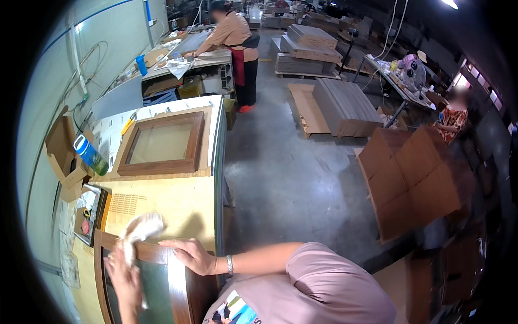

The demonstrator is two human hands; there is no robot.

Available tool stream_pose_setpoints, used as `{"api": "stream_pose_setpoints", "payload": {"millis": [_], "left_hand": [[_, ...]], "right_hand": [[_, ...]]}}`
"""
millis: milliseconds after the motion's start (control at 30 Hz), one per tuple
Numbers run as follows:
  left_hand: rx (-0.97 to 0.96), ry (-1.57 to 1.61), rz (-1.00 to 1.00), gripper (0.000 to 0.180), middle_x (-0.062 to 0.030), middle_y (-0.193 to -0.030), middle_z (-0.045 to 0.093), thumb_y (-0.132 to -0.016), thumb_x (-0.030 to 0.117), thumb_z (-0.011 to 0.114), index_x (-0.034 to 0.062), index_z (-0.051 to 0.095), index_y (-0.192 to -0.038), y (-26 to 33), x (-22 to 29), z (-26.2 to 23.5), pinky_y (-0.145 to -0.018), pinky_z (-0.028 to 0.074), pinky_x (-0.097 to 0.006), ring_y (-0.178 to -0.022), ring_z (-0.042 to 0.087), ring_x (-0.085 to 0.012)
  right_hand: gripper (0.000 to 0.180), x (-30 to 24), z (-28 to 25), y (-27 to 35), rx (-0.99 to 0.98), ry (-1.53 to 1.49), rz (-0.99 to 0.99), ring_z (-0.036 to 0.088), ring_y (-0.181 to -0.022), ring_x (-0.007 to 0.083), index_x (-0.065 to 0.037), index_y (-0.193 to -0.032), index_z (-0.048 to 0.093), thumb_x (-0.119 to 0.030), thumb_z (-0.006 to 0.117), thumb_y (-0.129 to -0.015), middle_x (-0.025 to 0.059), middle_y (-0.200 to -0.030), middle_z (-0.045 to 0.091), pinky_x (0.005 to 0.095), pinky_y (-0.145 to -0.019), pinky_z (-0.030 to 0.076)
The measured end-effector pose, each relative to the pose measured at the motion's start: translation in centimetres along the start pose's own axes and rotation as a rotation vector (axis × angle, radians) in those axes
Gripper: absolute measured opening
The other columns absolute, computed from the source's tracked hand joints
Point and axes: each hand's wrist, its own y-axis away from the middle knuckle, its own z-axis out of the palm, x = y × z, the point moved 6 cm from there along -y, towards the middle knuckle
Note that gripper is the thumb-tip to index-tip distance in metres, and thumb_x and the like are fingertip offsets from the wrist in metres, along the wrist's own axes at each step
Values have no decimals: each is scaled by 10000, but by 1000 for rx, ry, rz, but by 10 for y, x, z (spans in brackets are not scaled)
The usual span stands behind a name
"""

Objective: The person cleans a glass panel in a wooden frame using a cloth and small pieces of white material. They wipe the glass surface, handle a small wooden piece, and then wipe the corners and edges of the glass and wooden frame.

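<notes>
A wooden frame with a glass pane [154,286], like a cabinet door, lies on the bench in front of me. My left hand [124,278] is closed on a white cloth [144,227] over the door's left part. The hand and cloth are slightly blurred. My right hand [195,258] rests on the door's far right corner, its fingers stretched out along the top rail. Farther along the bench lies a second framed glass door [162,143], with brown wood around a pale pane. No hand touches that one.
A tray with small tools [86,216], an open cardboard box [65,146] and a blue-green bottle [90,155] stand along the left wall. A person [240,48] works at a farther bench. Stacked grey panels [345,108] and a large carton [410,178] occupy the floor at right.
</notes>
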Motion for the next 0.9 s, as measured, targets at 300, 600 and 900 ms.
{"api": "stream_pose_setpoints", "payload": {"millis": [300,600,900], "left_hand": [[-68,181,15,768,-188,-1625,277,-937,385,552,36,283,-1566,28,43,-2,-1234,70,-545,-1509,230,-385],[-44,388,-167,873,-237,-1602,284,-814,203,664,5,255,-1559,48,34,-11,-1231,133,-522,-1494,235,-406],[227,732,-533,402,-128,-1351,614,-1015,129,494,80,554,-1409,41,-94,-24,-1059,426,-399,-1200,584,-195]], "right_hand": [[376,-8,-2,1,-73,-44,128,576,-617,197,19,-1260,627,-159,483,-961,160,-771,640,330,-637,479],[416,4,1,0,-69,-76,17,507,-568,143,25,-1295,610,-223,472,-990,114,-699,596,306,-586,447],[448,-10,-13,-4,-199,36,133,626,-1205,261,68,-1303,600,-162,430,-959,201,-1282,660,348,-1021,473]]}}
